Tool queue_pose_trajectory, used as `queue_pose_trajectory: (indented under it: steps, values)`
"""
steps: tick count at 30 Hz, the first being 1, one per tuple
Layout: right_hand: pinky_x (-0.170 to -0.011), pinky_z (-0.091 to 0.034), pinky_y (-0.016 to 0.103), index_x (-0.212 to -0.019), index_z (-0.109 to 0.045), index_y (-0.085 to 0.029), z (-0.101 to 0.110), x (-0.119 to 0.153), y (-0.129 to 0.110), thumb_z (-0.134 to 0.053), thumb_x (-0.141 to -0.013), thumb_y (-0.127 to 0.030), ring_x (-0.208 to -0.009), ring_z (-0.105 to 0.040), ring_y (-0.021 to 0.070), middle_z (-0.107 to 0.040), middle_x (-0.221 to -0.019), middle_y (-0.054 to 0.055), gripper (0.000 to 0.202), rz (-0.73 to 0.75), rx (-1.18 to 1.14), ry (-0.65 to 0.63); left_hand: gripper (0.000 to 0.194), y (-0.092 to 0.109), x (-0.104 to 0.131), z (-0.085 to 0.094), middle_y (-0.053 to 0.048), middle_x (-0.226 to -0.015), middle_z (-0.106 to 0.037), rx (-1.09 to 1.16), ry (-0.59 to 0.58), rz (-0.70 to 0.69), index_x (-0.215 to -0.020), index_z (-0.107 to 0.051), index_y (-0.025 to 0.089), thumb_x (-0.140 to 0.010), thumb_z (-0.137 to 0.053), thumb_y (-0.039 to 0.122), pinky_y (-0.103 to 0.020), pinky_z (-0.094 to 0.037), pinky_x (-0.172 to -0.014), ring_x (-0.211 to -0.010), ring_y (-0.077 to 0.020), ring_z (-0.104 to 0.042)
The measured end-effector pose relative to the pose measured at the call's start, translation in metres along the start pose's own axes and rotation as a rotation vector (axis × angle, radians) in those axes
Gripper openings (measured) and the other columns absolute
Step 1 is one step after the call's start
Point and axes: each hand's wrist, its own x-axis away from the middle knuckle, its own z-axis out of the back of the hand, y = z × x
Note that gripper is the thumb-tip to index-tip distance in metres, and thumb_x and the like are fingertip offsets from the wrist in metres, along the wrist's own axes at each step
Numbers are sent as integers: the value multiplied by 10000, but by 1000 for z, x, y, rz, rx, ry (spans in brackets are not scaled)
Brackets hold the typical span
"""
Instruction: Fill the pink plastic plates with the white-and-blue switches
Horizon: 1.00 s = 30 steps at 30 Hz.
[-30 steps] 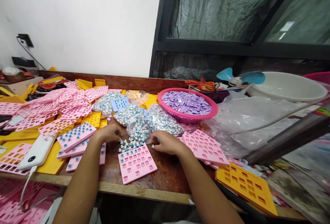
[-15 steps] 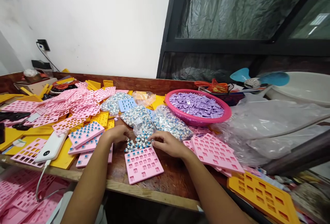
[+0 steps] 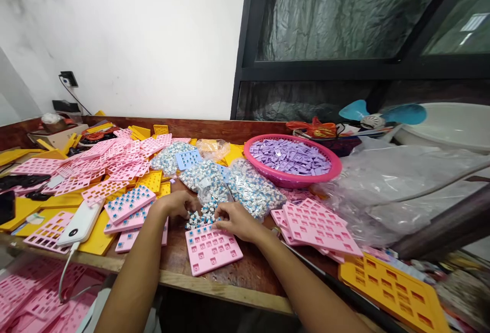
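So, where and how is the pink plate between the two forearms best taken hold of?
Probably by both near corners, coming from the front table edge: the pink plate lies flat, its near sockets are bare, while blue switches sit at its far left, and the right hand is at its far side.

I can't read any words or numbers here. The white gadget with a cord has a small dark oval on it, but any marks there are too tiny to read. A little white patch on a clear bag is too blurry to read
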Motion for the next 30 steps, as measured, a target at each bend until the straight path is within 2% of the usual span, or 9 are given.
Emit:
queue_pose_trajectory:
  steps: [4,9,12,14,18,21,26,30]
  values:
    - [-580,-313,225,-843,-712,-191,-6,-1,-3,-785,-800,-292,-631,-538,126,-640,-693,-22,132,17,71,-5,186,12,2,3,-23,-731,-724,-52,42,41,-779,-767,149,-615,-681,167,-232,-420,-600,-672,-172,-604]
    - [-565,-311,227,-799,-724,-175,-9,-3,-3,-821,-767,-343,-624,-563,136,-664,-678,-2,197,-29,74,-28,273,55,32,2,-34,-892,-760,-64,164,-20,-895,-771,166,-770,-528,163,-243,-465,-701,-806,-190,-647]
    - [-569,-323,230,-798,-737,-171,-7,-3,-2,-836,-743,-326,-637,-580,145,-686,-696,9,192,-39,94,-42,285,80,60,-19,-48,-997,-731,-95,300,-106,-943,-737,179,-778,-514,112,-264,-465,-826,-929,-198,-645]
    - [-589,-344,234,-800,-747,-168,-3,-2,-2,-836,-732,-285,-665,-598,154,-707,-726,17,161,-23,116,-61,243,88,76,-41,-39,-963,-699,-108,363,-119,-919,-718,200,-790,-536,104,-276,-460,-809,-899,-193,-641]
    - [-648,-388,247,-811,-762,-175,7,3,-4,-756,-770,-169,-712,-623,167,-733,-776,24,42,59,150,-134,139,84,89,-81,-34,-1008,-652,-2,408,-64,-899,-676,210,-851,-581,121,-273,-473,-781,-883,-178,-639]
    - [-732,-430,263,-850,-768,-185,11,6,-6,-699,-809,-135,-792,-643,181,-742,-854,35,94,108,143,-153,151,74,90,-98,-48,-1052,-651,73,498,-86,-965,-654,214,-935,-526,140,-289,-488,-838,-949,-184,-638]
    - [-767,-442,284,-962,-745,-182,4,3,-10,-715,-831,-170,-852,-631,196,-716,-923,51,135,42,154,-70,260,65,92,-106,-55,-1156,-679,75,557,-95,-1207,-627,253,-969,-540,193,-337,-495,-935,-1070,-213,-625]
    - [-719,-433,275,-949,-738,-191,0,0,-9,-744,-840,-221,-793,-614,182,-700,-871,30,113,23,132,-134,298,66,97,-106,-52,-1095,-690,-2,509,-92,-1217,-657,278,-993,-492,172,-355,-504,-913,-1058,-224,-609]
